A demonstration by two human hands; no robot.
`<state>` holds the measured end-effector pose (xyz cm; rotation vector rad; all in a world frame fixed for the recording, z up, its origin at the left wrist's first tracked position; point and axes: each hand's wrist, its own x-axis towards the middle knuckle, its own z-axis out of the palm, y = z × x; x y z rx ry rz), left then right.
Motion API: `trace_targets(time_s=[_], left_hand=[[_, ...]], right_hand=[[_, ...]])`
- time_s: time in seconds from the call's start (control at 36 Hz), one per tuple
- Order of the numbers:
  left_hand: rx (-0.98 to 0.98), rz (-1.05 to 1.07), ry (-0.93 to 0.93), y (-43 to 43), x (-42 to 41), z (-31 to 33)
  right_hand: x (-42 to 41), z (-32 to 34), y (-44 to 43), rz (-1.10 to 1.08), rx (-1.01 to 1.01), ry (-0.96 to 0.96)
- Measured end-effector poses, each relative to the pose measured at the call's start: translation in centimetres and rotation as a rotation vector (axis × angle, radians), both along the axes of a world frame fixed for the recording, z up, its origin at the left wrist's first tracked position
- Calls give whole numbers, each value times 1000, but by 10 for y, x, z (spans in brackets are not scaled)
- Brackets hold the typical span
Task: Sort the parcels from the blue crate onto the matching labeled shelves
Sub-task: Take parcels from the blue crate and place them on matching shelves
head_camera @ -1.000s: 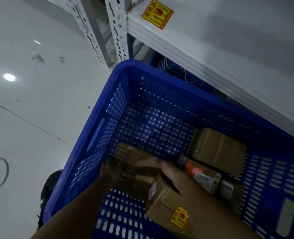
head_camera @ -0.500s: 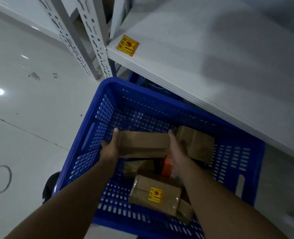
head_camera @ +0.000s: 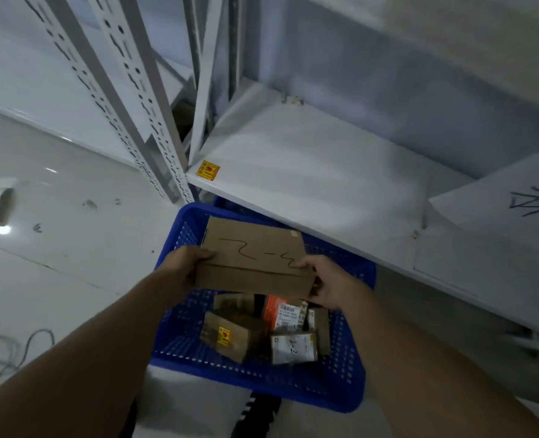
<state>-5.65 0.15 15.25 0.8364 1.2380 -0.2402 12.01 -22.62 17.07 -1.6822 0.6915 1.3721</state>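
Parcel (head_camera: 255, 263), flat cardboard, now raised above blue crate (head_camera: 341, 393) (half a second ago, low inside it), handwritten mark upward. Left hand (head_camera: 184, 267) grips 9 o'clock edge, right hand (head_camera: 328, 281) 3 o'clock edge. Shelf (head_camera: 309, 172) at 12 o'clock awaits matching.

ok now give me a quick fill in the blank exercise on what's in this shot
1. The left hand and right hand grip the same flat parcel, which is made of ____.
2. The crate below it is coloured ____.
3. The yellow sticker sits on a corner of the white ____.
Missing words: cardboard; blue; shelf
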Motion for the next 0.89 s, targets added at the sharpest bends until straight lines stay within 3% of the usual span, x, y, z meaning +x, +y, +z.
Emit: trace_targets(time_s=[0.22,0.44,0.61,0.89], left_hand=[[8,-236,-94,-12,-10,142],[99,-398,-199,-3,-27,241],[144,-397,-309,-7,-41,323],[174,-662,-546,-64,-43,494]], right_hand=[[6,118,-27,74,134,-43],[-22,217,-52,103,221,-145],[-50,314,-80,25,299,-259],[-127,510,-173,-183,391,-638]])
